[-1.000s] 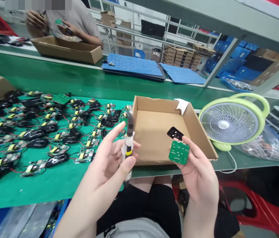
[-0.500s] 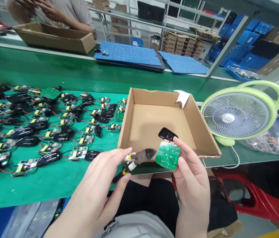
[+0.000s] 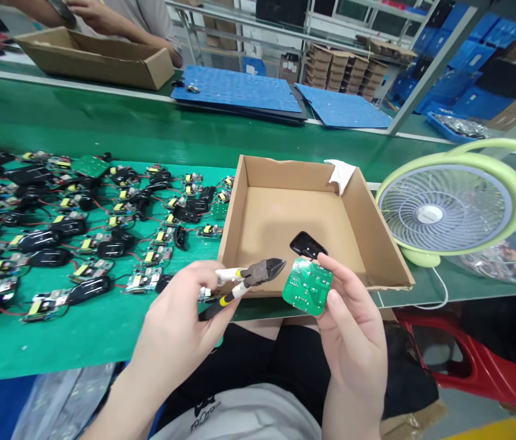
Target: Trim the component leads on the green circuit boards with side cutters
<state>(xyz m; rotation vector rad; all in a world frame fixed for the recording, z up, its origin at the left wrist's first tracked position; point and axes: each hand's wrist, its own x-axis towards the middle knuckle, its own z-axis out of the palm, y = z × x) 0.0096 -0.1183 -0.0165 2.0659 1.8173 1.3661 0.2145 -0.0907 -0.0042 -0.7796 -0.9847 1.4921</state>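
Observation:
My left hand [image 3: 184, 311] is closed round the handles of a pair of cutting pliers [image 3: 258, 275], whose dark jaws point right and up. Between the fingers and thumb of my right hand [image 3: 353, 324] is a green circuit board [image 3: 307, 286], its soldered side facing me. Just behind the board a black plastic cover [image 3: 306, 244] shows, partly hidden by the board and my fingertips. The jaw tips stand a little left of the board, apart from it. Both hands are in front of the near edge of an open cardboard box [image 3: 230, 229].
Many circuit boards wired to black casings [image 3: 88, 290] cover the green mat [image 3: 115, 342] on the left. A green fan [image 3: 450, 208] stands right of the box. Behind are blue sheets [image 3: 239, 88], another cardboard box [image 3: 102, 64] and a person's arms. A red stool [image 3: 491, 373] is at lower right.
My left hand has shifted slightly left, and the pliers' jaws have moved up and a little away from the board. My right hand keeps its hold on the board, almost unmoved.

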